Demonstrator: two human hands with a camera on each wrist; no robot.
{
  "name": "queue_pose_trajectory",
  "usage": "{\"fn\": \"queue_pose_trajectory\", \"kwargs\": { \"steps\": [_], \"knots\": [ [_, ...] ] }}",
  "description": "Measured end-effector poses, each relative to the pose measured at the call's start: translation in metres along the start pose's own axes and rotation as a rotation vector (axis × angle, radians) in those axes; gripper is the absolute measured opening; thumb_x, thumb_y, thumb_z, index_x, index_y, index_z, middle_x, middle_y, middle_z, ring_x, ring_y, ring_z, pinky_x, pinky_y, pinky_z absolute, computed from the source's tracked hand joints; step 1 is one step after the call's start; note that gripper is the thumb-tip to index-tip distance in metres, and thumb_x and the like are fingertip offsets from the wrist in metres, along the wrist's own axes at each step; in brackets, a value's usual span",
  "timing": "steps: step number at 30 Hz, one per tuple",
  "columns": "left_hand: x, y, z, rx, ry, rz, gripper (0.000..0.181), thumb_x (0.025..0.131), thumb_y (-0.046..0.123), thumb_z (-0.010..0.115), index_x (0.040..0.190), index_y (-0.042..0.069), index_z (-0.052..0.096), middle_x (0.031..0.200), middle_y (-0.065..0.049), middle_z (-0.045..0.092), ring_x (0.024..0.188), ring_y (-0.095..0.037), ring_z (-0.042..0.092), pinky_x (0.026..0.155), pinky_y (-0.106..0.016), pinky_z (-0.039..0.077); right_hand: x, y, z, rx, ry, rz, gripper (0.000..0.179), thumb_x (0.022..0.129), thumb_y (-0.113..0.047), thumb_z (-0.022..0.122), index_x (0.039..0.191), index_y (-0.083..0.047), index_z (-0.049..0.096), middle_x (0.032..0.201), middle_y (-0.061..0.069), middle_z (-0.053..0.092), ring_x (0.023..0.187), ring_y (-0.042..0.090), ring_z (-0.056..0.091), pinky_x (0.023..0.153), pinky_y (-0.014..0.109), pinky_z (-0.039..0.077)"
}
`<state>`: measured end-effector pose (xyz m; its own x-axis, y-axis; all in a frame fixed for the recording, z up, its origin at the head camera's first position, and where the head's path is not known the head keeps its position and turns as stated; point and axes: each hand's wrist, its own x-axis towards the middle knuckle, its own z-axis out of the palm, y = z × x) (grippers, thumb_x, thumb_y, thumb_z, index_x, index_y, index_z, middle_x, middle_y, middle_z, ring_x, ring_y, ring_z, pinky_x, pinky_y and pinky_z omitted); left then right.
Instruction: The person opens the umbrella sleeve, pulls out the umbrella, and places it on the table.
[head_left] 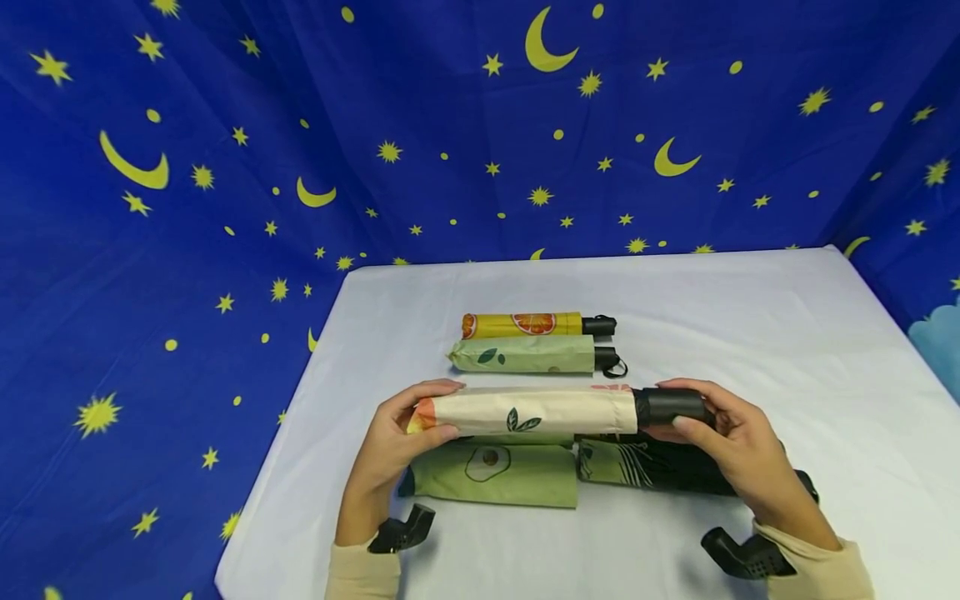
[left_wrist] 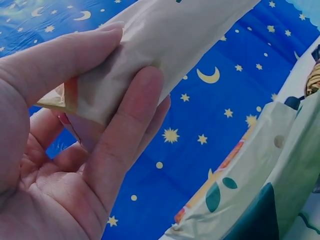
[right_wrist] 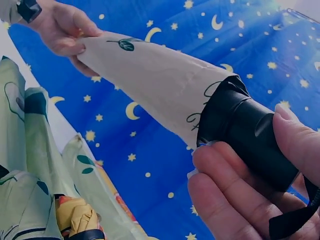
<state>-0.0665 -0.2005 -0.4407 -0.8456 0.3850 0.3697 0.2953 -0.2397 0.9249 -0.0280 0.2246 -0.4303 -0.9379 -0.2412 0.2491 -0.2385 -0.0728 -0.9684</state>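
On the nearer part of the desk (head_left: pixel 300 508), an avocado-print cover (head_left: pixel 536 483) lies crosswise, its teal tip to the left (whether anything fills it, I cannot tell). Just right of it lies a dark umbrella (head_left: pixel 667 468), partly green and partly hidden by the right hand (head_left: pixel 738 429).

Above these, lifted off the desk, is the cream umbrella (head_left: pixel 555 412), its long axis left to right and nearly level, its black handle (head_left: pixel 671 407) pointing right. A leaf-print fabric sleeve (head_left: pixel 476 410) wraps it as far as the handle, which sticks out. The left hand (head_left: pixel 393 433) curls thumb and fingers round the far-left end; the right grips the handle between thumb and fingers.

Beyond lie a pale green umbrella (head_left: pixel 540 356) and, just behind, a yellow umbrella (head_left: pixel 495 326), both covered, handles pointing right. Last comes a blue curtain (head_left: pixel 450 100).
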Motion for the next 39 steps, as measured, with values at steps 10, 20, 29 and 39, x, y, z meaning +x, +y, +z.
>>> {"fn": "queue_pose_trajectory", "kwargs": {
  "steps": [10,20,29,39],
  "knots": [
    [-0.005,0.002,-0.006,0.020,0.033,-0.001,0.047,0.088,-0.004,0.077,0.130,-0.014,0.058,0.137,-0.018,0.060,0.126,-0.028,0.055,0.094,-0.030,0.054,-0.003,0.000,-0.004,-0.009,0.024,0.047,0.039,0.104,0.008,0.051,0.142,0.010,0.047,0.122,0.015,0.066,0.102,0.030,0.073,0.087,0.043,0.058],
    [-0.005,-0.001,-0.010,-0.017,0.018,0.018,0.046,0.092,-0.009,0.070,0.134,-0.015,0.053,0.137,-0.020,0.057,0.112,-0.023,0.059,0.087,-0.029,0.056,-0.005,-0.001,-0.011,-0.019,0.050,0.001,0.039,0.102,0.013,0.048,0.141,0.016,0.045,0.119,0.014,0.067,0.099,0.030,0.073,0.086,0.042,0.058],
    [-0.008,0.002,-0.020,-0.099,-0.003,0.035,0.049,0.094,-0.011,0.065,0.139,-0.017,0.046,0.140,-0.024,0.052,0.111,-0.022,0.061,0.087,-0.030,0.056,-0.008,-0.002,-0.023,0.057,0.039,-0.081,0.039,0.101,0.018,0.043,0.141,0.019,0.042,0.122,0.019,0.065,0.101,0.030,0.073,0.086,0.041,0.059],
    [-0.011,0.005,-0.025,-0.103,0.019,0.039,0.051,0.094,-0.013,0.062,0.141,-0.017,0.042,0.141,-0.025,0.050,0.111,-0.024,0.062,0.087,-0.030,0.056,-0.010,0.000,-0.030,0.128,0.041,-0.140,0.039,0.100,0.021,0.040,0.139,0.023,0.041,0.123,0.023,0.065,0.103,0.031,0.072,0.085,0.040,0.059]
  ]
}}
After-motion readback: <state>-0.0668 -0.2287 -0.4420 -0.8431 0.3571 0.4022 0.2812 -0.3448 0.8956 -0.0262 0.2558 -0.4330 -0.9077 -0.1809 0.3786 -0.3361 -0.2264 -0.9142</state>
